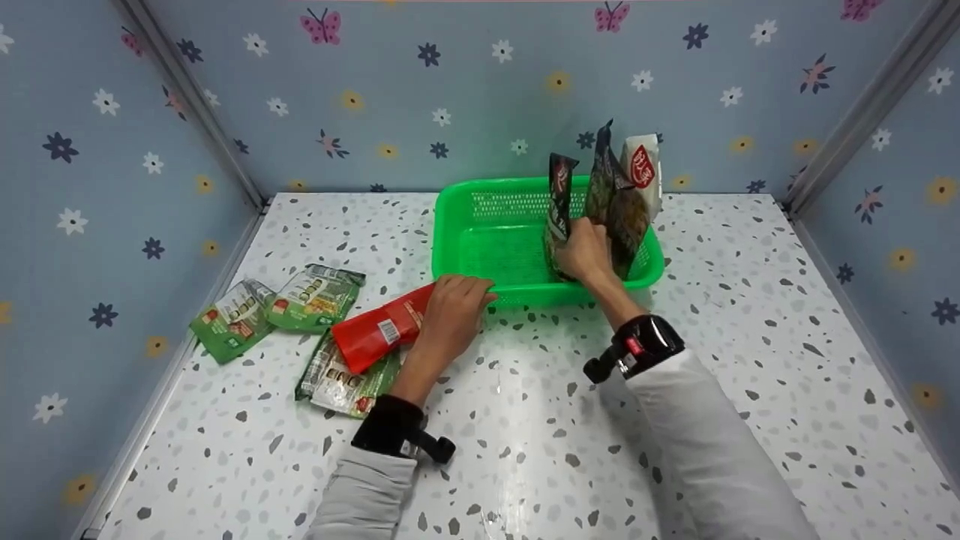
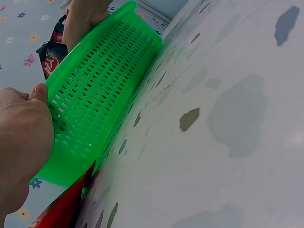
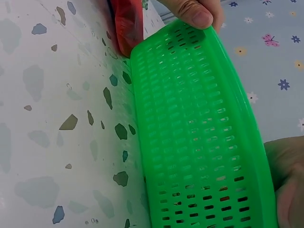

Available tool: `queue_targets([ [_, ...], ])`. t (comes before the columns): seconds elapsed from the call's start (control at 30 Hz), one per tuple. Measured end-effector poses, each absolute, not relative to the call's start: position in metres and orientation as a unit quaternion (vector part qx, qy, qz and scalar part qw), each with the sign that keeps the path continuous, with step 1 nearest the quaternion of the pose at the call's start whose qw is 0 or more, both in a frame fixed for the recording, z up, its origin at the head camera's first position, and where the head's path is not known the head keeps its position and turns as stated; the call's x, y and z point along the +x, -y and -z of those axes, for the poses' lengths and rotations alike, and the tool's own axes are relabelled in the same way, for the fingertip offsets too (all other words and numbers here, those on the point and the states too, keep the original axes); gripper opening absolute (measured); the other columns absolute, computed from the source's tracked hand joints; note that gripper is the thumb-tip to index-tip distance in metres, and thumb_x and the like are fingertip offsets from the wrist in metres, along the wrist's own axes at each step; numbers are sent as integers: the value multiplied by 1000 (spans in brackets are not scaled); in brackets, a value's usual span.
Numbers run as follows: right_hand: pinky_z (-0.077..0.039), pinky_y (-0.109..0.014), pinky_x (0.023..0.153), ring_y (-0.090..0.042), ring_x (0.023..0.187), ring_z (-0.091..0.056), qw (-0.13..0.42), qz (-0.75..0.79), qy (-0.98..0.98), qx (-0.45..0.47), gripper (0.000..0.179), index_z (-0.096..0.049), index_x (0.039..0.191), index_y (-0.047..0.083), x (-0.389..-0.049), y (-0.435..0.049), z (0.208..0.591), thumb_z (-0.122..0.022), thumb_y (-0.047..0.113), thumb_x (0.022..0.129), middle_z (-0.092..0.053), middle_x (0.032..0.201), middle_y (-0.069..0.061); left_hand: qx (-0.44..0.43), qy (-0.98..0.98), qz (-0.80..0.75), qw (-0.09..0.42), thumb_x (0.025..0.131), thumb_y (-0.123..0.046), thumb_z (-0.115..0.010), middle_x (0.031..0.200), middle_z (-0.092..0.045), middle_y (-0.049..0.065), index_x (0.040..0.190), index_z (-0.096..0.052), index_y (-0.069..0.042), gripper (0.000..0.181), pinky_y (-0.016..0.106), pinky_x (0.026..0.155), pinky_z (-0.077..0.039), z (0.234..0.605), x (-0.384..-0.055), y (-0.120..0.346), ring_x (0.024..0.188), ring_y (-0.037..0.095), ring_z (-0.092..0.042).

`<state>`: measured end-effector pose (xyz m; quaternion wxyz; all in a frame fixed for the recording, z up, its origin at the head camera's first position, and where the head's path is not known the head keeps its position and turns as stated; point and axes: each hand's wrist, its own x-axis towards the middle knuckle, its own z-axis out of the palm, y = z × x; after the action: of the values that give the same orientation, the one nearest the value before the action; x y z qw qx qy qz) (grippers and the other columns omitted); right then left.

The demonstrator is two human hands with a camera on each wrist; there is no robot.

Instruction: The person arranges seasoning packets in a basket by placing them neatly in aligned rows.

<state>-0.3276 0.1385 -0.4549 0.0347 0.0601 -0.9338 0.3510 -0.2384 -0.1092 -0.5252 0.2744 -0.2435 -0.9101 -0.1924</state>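
Green basket stands on the table, with packets upright at its right end. For good work, I think, the left hand should steady the rim, and the right hand should not crush packets. Left hand pinches the rim; right hand is partly curled among packets, but its hold I cannot tell. Head view shows the contents; right wrist view shows instead the left thumb outside the rim.

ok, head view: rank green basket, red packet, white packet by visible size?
Largest to smallest, visible parts only:
1. Green basket
2. Red packet, partly hidden
3. White packet, partly hidden
The red one looks nearer the camera, so true red-versus-white size is unsure.
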Motion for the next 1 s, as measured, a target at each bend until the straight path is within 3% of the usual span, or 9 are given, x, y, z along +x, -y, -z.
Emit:
queue_targets([
  [0.13,-36,-42,65,-26,69,-46,8,-329,943,55,15,-56,91,8,-351,-145,474,-60,-2,101,-48,74,-9,-241,911,190,274,111,-23,-72,115,-87,11,123,-78,-5,22,45,104,-61,523,-238,109,106,29,-80],
  [0.23,-40,-43,68,-27,74,-52,-14,-315,948,49,9,-59,96,6,-367,-150,487,-60,1,103,-57,81,-12,-241,912,190,273,112,-23,-72,116,-87,11,124,-78,-5,23,44,104,-61,522,-238,109,106,30,-80],
  [0.47,-43,-45,73,-28,77,-51,-66,-305,949,47,13,-60,93,7,-366,-148,477,-58,4,105,-56,84,-11,-240,911,194,272,112,-24,-71,115,-86,11,123,-78,-6,23,45,105,-61,523,-238,110,105,30,-79],
  [0.7,-42,-50,89,-35,101,-53,-129,-297,946,23,23,-68,121,1,-365,-145,472,-51,14,111,-64,114,-21,-244,908,194,282,111,-22,-73,113,-87,10,121,-78,-5,20,44,102,-61,526,-238,110,104,30,-80],
  [0.9,-43,-50,90,-35,101,-53,-143,-282,949,13,27,-68,124,2,-375,-149,484,-54,23,114,-60,111,-17,-243,910,198,273,111,-22,-74,114,-86,11,123,-78,-5,21,45,103,-61,526,-237,109,105,30,-80],
  [1.0,-44,-46,83,-31,90,-51,-149,-274,950,13,27,-68,120,4,-367,-147,473,-54,27,116,-54,98,-12,-241,911,202,266,111,-22,-73,115,-86,11,123,-78,-5,22,45,104,-61,525,-238,108,106,30,-80],
])
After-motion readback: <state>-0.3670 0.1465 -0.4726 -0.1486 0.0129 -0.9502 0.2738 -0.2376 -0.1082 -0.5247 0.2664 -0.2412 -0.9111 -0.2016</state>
